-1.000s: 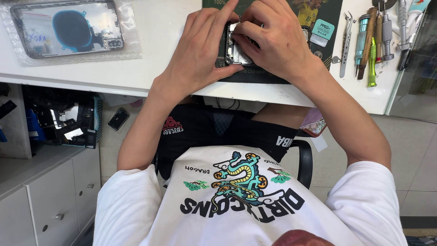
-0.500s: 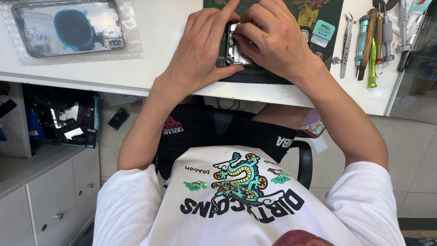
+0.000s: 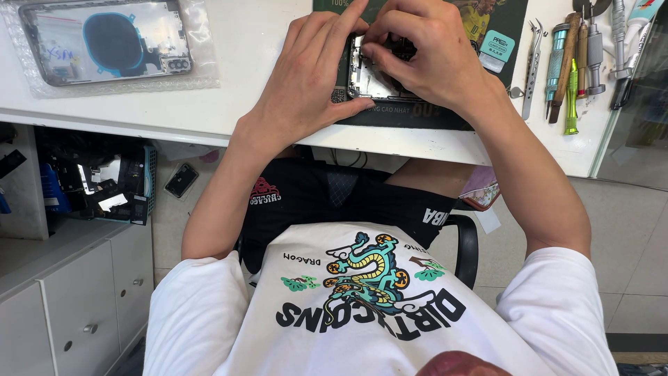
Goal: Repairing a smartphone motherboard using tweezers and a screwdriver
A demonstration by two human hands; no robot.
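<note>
Two bare hands meet over an opened phone that lies on a dark work mat near the front edge of a smooth white bench. The left hand is clamped on the phone's left side, thumb along the lower edge and fingers arched over the top; the right hand is curled above it with fingertips pinched down onto the exposed metal interior, though what they pinch is too small to tell. To the right of the mat lie slim steel tweezers and a row of screwdrivers with green, wooden and metal handles. At far left rests a flat rectangular phone back panel with a dark round coil, sealed in a clear bubble-wrap bag. Below the bench stand white cabinets with small round knobs, above a pale tiled floor.
</note>
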